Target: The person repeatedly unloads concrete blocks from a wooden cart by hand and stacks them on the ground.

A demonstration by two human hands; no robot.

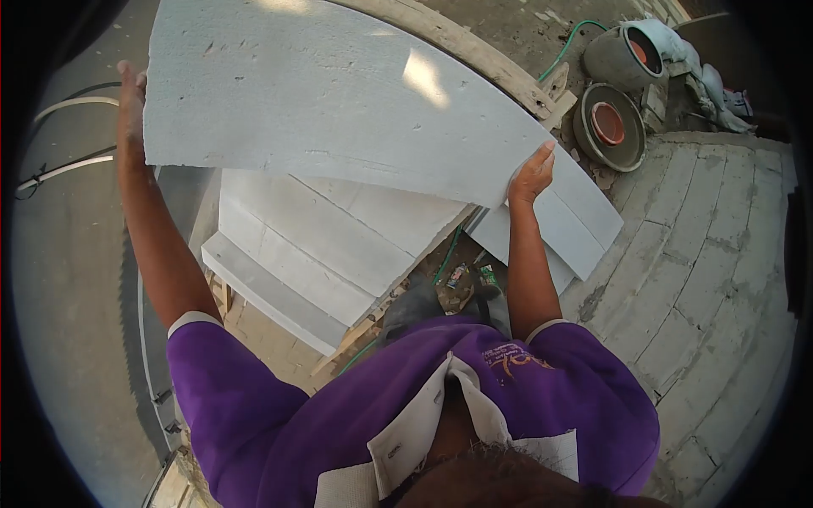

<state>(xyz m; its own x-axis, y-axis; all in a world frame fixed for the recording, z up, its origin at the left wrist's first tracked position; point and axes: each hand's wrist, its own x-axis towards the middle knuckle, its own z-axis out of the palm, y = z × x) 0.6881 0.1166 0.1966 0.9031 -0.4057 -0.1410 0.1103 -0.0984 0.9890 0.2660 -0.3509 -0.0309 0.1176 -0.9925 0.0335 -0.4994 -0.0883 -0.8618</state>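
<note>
A long pale grey block [339, 102] with a pitted face, looking like aerated concrete, spans between my two hands. My left hand [132, 114] presses flat along its left end, fingers pointing up. My right hand [532, 174] is closed on its right end, thumb up; the fingers behind it are partly hidden. Below the held block lies a group of similar blocks [313, 237] on wooden supports. Another pale block [584, 222] lies just beyond my right hand and forearm.
On the right runs a surface of mortared blocks [703, 245]. A bucket [584, 140] with a red container inside stands near a barrel-like bucket [605, 63] and a green hose [569, 46]. A wooden beam [461, 46] lies behind the held block. Pale cables [76, 102] show at left.
</note>
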